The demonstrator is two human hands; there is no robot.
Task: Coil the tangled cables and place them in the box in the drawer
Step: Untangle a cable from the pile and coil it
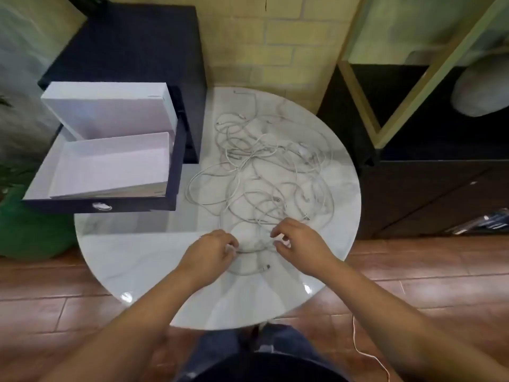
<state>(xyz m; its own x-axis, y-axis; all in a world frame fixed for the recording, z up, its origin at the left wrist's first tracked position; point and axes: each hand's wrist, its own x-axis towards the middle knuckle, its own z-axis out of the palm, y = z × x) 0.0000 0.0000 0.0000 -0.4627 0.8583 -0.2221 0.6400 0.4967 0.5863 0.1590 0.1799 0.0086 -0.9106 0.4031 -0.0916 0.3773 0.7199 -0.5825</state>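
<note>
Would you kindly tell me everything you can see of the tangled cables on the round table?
The cables are thin, white and rubbery-looking, several of them, with small plugs at their ends. They lie uncoiled in one loose tangle of overlapping loops on the glossy marble-look table, right of the open drawer. None is in the box. At the near edge of the tangle the left hand and right hand each seem to pinch a strand.
</note>
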